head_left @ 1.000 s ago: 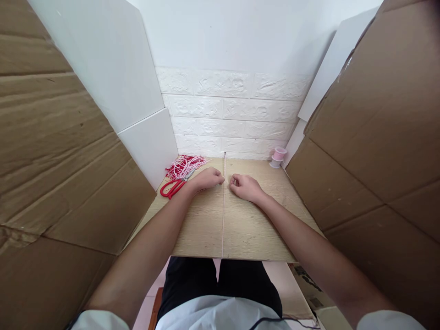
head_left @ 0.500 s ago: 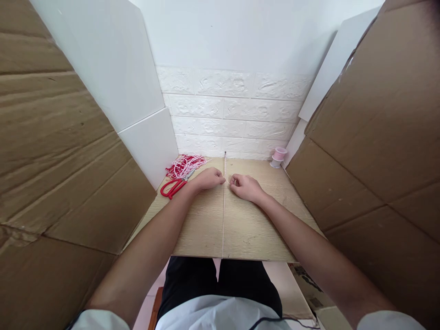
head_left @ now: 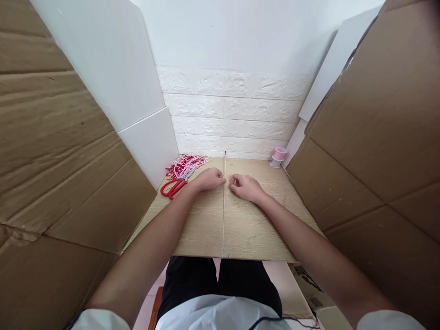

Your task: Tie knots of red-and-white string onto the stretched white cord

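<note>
A thin pale cord (head_left: 225, 167), braided-looking near its top, runs from a small dark peg (head_left: 225, 153) at the table's back edge straight down toward me. My left hand (head_left: 212, 179) is closed in a pinch at the cord, from its left side. Opposite it, my right hand (head_left: 244, 187) also pinches, with a short loop of the pale thread showing between the two hands. The fingertips themselves are small and partly hidden. Below my hands the cord continues in a straight line to the front edge of the table.
Red-handled scissors (head_left: 174, 187) lie left of my left hand, beside a heap of red and pale pink cords (head_left: 187, 166). Two stacked spools (head_left: 279, 155) of thread stand at the back right. Cardboard panels (head_left: 347, 183) flank the wooden table (head_left: 254, 229); a white brick-patterned wall closes the back.
My left hand has shifted very slightly to the right along with its fingertips. My right hand stays practically in place, and nothing else visibly differs.
</note>
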Available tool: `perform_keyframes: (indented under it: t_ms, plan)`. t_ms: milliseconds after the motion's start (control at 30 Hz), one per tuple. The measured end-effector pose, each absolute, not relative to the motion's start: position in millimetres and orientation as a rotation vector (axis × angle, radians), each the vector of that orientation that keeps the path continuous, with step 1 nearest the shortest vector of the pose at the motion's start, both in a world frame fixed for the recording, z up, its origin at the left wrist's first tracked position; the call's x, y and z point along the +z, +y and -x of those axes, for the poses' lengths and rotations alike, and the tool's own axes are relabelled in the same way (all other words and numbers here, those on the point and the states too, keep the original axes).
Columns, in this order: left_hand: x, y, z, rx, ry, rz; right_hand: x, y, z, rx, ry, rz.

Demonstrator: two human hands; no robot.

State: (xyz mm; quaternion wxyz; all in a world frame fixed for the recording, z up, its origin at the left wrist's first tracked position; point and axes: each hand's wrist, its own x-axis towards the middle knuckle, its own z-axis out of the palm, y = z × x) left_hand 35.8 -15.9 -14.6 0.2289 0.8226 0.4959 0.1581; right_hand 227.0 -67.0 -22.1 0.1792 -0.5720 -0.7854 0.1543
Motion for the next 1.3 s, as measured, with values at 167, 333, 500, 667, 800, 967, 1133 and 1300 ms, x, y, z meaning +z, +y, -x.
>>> perform_keyframes:
  t_ms: [167,333,500,667,800,967,1133,1300]
  plan:
    - [-14.7,-16.1,-35.2,0.437,1.367,-2.265,-22.1,-67.1,-226.5,0.443,-2.226,1.632]
    - [-15.5,-14.9,-34.1,0.444,1.355,-2.259,-23.1,-65.6,-226.7,0.439,-2.228,1.634]
    - [-17.1,-12.7,-33.7,0.464,1.357,-2.239,-23.5,-65.5,-227.0,0.434,-2.226,1.633]
    - [-17.1,-12.5,-33.3,0.462,1.358,-2.207,-23.2,-65.9,-226.8,0.428,-2.233,1.633]
    - [-16.4,-13.4,-32.9,0.473,1.348,-2.196,-23.6,-65.6,-226.8,0.426,-2.234,1.629]
    - [-16.8,-13.3,-32.6,0.474,1.327,-2.216,-24.5,-65.2,-227.3,0.427,-2.232,1.618]
    - [-17.5,-12.9,-32.3,0.464,1.32,-2.221,-25.2,-64.8,-227.6,0.419,-2.227,1.602]
    - [-17.0,-13.1,-32.1,0.463,1.308,-2.218,-24.3,-65.5,-227.3,0.425,-2.226,1.614]
